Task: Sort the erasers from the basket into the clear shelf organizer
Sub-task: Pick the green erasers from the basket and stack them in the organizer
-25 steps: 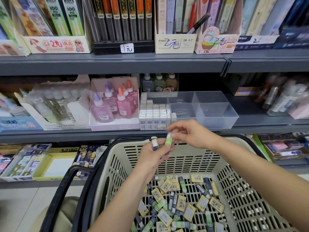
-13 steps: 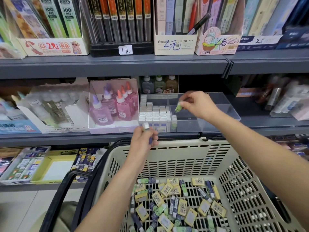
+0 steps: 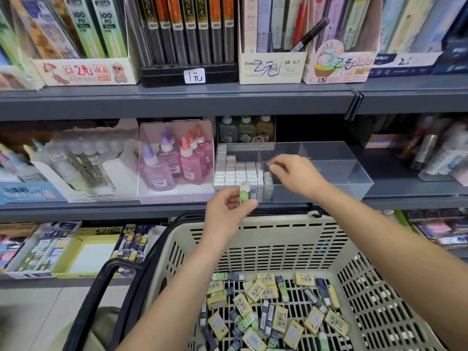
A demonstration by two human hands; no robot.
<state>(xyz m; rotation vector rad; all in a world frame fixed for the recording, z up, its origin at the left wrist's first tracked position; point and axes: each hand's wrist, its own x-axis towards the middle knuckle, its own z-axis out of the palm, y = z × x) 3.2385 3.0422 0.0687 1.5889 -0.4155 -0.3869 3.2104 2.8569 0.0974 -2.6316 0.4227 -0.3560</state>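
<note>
Glue-bottle box [image 3: 177,160], pink and purple, sits just left of the clear organizer [image 3: 359,184]. Your left hand [image 3: 226,207] pinches a green eraser [image 3: 244,191] upright, in front of the organizer's left compartment, which is packed with rows of white erasers [image 3: 235,172]. Middle compartment: a few standing erasers [image 3: 268,178] at its front-left corner. Your right hand [image 3: 293,173] is over it with fingers curled; can't tell if it holds anything. Basket [image 3: 278,224] below holds loose erasers [image 3: 266,300]: yellow, green, dark blue.

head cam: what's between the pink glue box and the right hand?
Head view: the left compartment of the clear organizer, packed with white-topped erasers, then a few green erasers standing just left of the right hand.
</note>
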